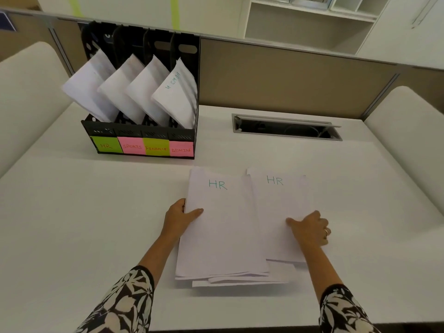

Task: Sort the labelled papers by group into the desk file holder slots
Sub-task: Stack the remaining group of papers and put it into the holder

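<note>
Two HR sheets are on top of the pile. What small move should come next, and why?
Probably lift the left HR sheet with the left hand, whose thumb already pinches its edge, and carry it toward the HR slot, leftmost in the holder. The right hand rests flat on the other HR sheet, holding the pile down.

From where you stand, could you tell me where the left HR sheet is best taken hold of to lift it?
Probably at its left long edge, from the left. The left HR sheet lies flat on top of the pile, and the left hand already has a grip there, thumb on top. Its right edge lies against the right HR sheet, which the right hand presses flat.
</note>
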{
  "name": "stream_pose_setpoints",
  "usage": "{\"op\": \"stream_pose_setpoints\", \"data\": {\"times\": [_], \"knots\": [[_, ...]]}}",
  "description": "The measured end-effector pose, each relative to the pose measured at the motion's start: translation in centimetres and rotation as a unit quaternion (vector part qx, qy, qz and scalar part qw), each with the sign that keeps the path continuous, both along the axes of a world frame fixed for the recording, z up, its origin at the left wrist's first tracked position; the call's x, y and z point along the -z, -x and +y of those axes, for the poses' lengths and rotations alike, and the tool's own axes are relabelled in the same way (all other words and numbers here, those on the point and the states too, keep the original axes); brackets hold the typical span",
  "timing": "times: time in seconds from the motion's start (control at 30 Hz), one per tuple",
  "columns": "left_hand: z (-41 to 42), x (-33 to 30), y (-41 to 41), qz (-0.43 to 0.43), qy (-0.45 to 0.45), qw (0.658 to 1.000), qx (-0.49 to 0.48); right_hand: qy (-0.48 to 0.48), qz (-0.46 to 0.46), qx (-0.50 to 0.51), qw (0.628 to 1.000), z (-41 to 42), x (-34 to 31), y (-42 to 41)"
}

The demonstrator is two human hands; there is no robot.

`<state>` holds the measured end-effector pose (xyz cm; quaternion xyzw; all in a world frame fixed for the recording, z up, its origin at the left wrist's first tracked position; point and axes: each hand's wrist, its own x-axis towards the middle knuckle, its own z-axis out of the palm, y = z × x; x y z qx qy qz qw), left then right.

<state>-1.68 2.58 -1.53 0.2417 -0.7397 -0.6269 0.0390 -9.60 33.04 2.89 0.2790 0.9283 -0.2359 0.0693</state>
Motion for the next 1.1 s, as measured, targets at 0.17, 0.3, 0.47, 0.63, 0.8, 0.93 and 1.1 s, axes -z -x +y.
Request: {"op": "stream_pose_setpoints", "data": {"times": [0.17, 0.3, 0.47, 0.63, 0.8, 0.93, 1.1], "knots": [[-0.1, 0.1, 0.1, -0.003, -0.003, 1.000, 0.000, 0.050, -0.017, 0.018, 0.998, 1.4, 0.8, 0.5], [-0.1, -0.1, 0.1, -0.011, -0.008, 1.000, 0.003, 0.083, 0.107, -0.035, 0.990, 1.7, 0.5, 0.2], [0.0, -0.5, 0.1, -0.017, -0.020, 1.000, 0.001, 0.043, 0.331, 0.014, 0.943, 1.8, -3.5, 1.5], [-0.1, -0.7, 0.0, -0.021, -0.033, 0.999, 0.007, 0.073, 0.408, 0.021, 0.910, 1.7, -6.6, 3.6], [0.0, -0.9, 0.0, -0.030, -0.044, 0.999, 0.012, 0.114, 0.421, -0.048, 0.898, -1.0, -5.7, 2.5], [0.1, -1.0, -0.2, -0.030, -0.055, 0.998, 0.011, 0.157, 0.498, 0.005, 0.853, -2.0, -5.1, 1.7], [0.0, -0.9, -0.2, -0.031, -0.048, 0.998, 0.010, 0.227, 0.472, 0.039, 0.851, -1.8, -5.8, 2.8]]}}
